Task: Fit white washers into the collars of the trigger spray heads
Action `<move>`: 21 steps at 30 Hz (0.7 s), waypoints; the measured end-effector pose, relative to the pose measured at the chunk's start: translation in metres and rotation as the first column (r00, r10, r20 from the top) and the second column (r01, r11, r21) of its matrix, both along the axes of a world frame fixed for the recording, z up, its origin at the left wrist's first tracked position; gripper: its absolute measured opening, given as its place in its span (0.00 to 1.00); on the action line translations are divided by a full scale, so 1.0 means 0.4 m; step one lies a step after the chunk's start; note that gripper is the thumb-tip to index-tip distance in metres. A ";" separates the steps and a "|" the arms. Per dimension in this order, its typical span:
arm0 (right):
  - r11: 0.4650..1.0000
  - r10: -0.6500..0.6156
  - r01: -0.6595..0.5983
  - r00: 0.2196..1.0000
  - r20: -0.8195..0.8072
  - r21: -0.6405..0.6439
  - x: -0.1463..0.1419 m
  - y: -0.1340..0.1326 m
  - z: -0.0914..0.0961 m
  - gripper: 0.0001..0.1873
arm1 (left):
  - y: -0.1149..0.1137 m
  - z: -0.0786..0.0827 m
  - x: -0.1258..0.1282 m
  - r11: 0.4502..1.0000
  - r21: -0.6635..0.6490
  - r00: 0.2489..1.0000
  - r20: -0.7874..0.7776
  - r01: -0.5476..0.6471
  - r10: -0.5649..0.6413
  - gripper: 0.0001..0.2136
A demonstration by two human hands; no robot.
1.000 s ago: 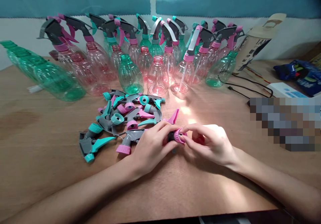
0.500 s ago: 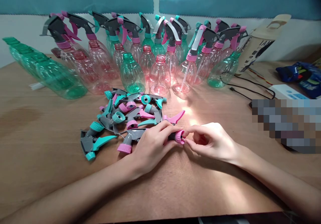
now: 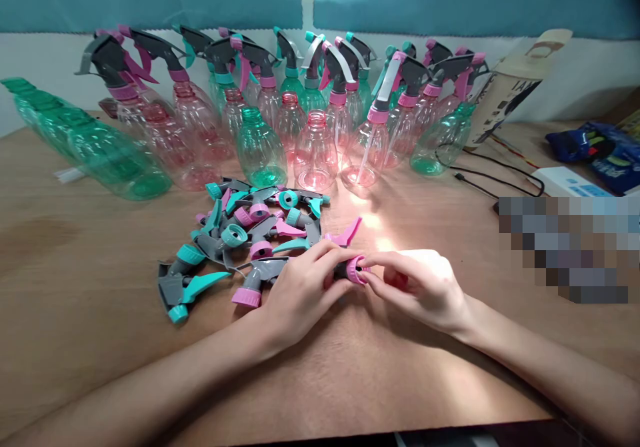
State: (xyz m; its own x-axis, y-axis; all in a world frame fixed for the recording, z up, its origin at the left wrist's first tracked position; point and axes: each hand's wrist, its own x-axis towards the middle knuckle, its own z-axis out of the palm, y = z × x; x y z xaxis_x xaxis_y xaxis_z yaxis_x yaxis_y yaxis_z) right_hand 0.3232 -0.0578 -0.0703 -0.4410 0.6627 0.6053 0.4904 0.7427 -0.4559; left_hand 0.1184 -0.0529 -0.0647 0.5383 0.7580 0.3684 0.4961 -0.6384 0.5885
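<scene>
A trigger sprayer head with a pink collar (image 3: pixel 354 270) and a pink trigger lies on its side in my left hand (image 3: pixel 305 290), whose fingers wrap its grey body. The collar's open end faces right. My right hand (image 3: pixel 423 290) is closed in a pinch, thumb and index fingertips at the collar's mouth; anything small between them is hidden. Just left of my left hand rests another sprayer head with a pink collar (image 3: pixel 247 297). A grey and teal sprayer head (image 3: pixel 173 287) sits farther left, beside a heap of loose pink and teal sprayer heads (image 3: pixel 260 230).
Behind the heap stand several open bottles, among them a green bottle (image 3: pixel 260 153) and a pink bottle (image 3: pixel 316 157). Capped spray bottles (image 3: pixel 367 153) line the back. On the right are a black cable (image 3: pixel 505 173), a tumbler (image 3: pixel 520 90) and a blue packet (image 3: pixel 595 157).
My right fingertips have come slightly closer onto the collar's mouth, covering more of it. My left hand keeps its hold on the sprayer head. The whole view has shifted slightly.
</scene>
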 end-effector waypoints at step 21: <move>0.973 -0.006 -0.017 0.995 -0.096 -0.229 -0.008 -0.031 0.024 0.12 | -0.019 -0.001 0.022 0.996 0.078 0.998 0.052 -0.044 0.040 0.16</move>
